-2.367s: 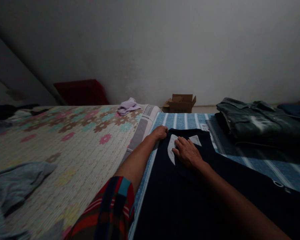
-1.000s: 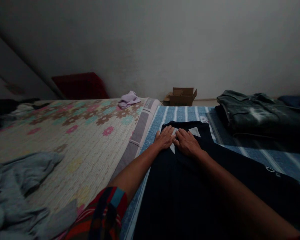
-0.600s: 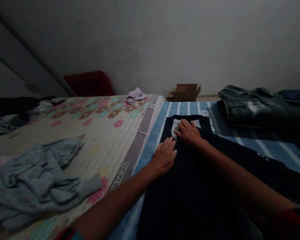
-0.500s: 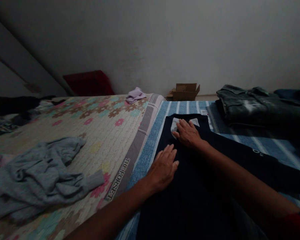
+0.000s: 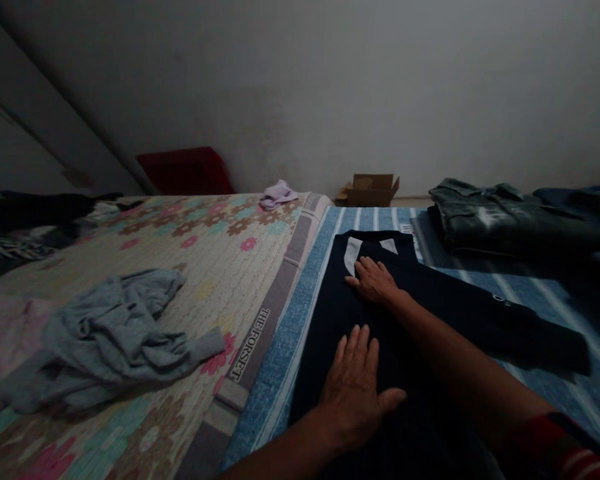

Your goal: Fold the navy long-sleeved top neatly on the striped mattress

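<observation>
A dark navy garment (image 5: 420, 313) with white collar patches lies flat on a blue striped sheet (image 5: 300, 313). My left hand (image 5: 353, 383) rests palm down on its near part, fingers stretched out and together. My right hand (image 5: 375, 281) lies flat farther up, just below the white patches near the collar. Neither hand grips the cloth. One sleeve of the garment stretches out to the right.
A crumpled grey garment (image 5: 110, 333) lies on the floral mattress cover (image 5: 190, 267) to the left. Folded dark jeans (image 5: 500, 217) sit at the back right. A lilac cloth (image 5: 279, 195), a cardboard box (image 5: 371, 190) and a red object (image 5: 185, 171) are by the wall.
My left hand has slid down the dark garment from the collar toward me, staying flat. My right hand has moved slightly down from the white patches. The view has tilted downward.
</observation>
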`<state>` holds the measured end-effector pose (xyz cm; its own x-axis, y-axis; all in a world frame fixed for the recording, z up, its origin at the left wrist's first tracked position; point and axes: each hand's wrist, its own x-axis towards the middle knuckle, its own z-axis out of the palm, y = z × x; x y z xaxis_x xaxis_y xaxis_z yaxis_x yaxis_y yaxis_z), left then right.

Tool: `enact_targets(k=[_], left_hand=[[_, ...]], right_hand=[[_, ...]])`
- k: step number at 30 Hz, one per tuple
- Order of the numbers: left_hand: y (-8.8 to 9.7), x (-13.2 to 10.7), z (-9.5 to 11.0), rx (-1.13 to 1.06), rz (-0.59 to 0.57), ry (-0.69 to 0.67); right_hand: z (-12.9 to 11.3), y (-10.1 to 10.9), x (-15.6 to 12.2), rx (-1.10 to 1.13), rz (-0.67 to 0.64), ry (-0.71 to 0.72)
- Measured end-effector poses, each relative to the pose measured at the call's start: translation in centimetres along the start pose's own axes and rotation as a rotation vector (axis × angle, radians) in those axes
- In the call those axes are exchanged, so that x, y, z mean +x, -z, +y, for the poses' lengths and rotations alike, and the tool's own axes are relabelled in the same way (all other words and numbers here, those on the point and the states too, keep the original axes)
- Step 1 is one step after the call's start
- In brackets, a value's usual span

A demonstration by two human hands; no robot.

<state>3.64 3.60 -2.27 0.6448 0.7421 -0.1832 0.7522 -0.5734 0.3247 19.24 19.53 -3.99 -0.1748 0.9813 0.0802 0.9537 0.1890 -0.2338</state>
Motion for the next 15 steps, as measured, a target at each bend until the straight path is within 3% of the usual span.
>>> enact_targets(k=[8,15], left_hand=[[-0.5,0.0,-0.5,0.040,0.032,-0.018],[-0.5,0.5,-0.5,0.050,0.064,-0.014]], right_hand=[[-1.6,0.3,-2.0,-0.030,0.081,0.055],[-1.9,-0.8,-2.5,-0.027,0.024,0.042]])
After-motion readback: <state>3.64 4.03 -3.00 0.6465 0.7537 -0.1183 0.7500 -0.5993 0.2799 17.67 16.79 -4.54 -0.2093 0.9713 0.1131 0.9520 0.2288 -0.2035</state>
